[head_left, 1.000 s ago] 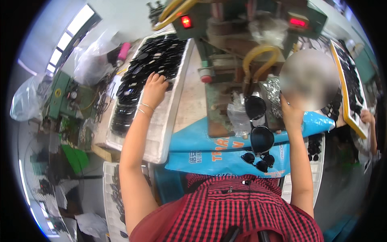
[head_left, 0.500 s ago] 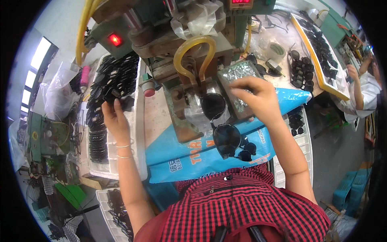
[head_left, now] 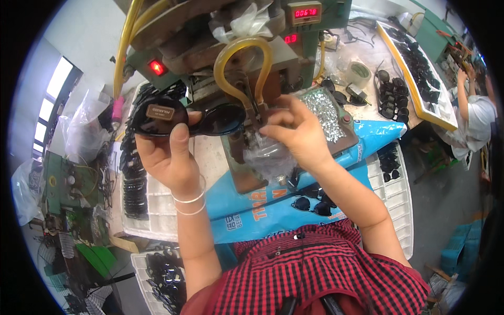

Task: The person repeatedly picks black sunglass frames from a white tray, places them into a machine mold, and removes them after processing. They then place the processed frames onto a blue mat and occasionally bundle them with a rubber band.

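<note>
Apron: red-and-black check [head_left: 294, 254], nearest the wearer, in front of the press [head_left: 283, 63].
Lower trays: a white one [head_left: 400, 220] front-right of the press and another [head_left: 137, 262] front-left, both carrying dark eyewear; set low, perhaps to spare the tabletop [head_left: 211, 167].
Blue bag: spread flat [head_left: 223, 227] before the press, perhaps as a soft layer against scratches.
Loose sunglasses: a small cluster [head_left: 310, 203] on the bag, front-right of the press, seemingly parked within easy reach.
Left hand: front-left of the press [head_left: 177, 157], fingers grasping the sunglasses [head_left: 223, 119], thumb by the bridge and other fingers beneath one lens; the grip likely leaves most of both lenses uncovered.
Held sunglasses: raised before the press, clear of the tabletop, lenses side by side; the left lens bears a sticker [head_left: 160, 112].
Right hand: at the front of the press [head_left: 304, 134], fingers curled beside the yellow tube [head_left: 244, 47]; I cannot tell whether they pinch anything.
Clear plastic: crumpled [head_left: 273, 161] on the front of the press, under the right hand, maybe as padding.
Foil plate: silvery [head_left: 323, 113], just right of the press.
Left tray: white [head_left: 157, 214], left of the press, dark pieces packed in rows, probably to save room.
Tape roll: right of the press [head_left: 359, 73], beyond the plate.
Yellow-edged tray: filled with dark eyewear [head_left: 415, 65], farther right of the press.
Co-worker: pale sleeve [head_left: 479, 115], far right of the press.
</note>
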The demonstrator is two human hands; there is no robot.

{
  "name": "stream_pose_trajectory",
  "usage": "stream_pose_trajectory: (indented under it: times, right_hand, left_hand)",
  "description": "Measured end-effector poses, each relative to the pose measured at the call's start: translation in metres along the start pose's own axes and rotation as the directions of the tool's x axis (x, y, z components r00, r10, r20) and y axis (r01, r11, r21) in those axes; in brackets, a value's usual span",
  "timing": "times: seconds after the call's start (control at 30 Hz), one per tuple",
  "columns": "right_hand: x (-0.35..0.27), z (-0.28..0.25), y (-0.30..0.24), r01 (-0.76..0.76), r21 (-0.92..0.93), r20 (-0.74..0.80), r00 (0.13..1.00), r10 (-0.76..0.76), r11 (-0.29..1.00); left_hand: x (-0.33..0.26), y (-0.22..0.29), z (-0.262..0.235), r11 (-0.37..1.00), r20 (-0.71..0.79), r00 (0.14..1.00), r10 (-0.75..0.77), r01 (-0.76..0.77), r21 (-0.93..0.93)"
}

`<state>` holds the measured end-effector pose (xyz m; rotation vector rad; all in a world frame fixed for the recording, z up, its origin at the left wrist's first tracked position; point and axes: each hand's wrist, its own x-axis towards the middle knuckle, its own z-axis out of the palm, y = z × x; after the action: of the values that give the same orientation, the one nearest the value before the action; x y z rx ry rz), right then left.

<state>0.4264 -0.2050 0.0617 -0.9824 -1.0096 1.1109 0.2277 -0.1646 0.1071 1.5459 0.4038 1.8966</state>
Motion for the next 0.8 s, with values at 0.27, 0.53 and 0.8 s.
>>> stream_pose_trajectory:
  times: [0.27, 0.53, 0.8]
  right_hand:
    - [-0.023, -0.018, -0.006, 0.15, -0.134, 0.015, 0.989, -0.15, 0.98]
    - [0.0, -0.123, 0.061, 0.086, -0.993, 0.042, 0.9, -0.435, 0.081]
    - [0.005, -0.13, 0.066, 0.124, -0.915, -0.077, 0.879, -0.47, 0.383]
  left_hand:
    - [-0.027, 0.016, 0.001, 0.983, 0.233, 0.964, 0.13, -0.155, 0.094]
    - [-0.052, 0.0, 0.022, 0.622, 0.816, 0.494, 0.3, -0.75, 0.225]
    - [-0.049, -0.009, 0.019, 0.577, 0.844, 0.451, 0.289, -0.786, 0.223]
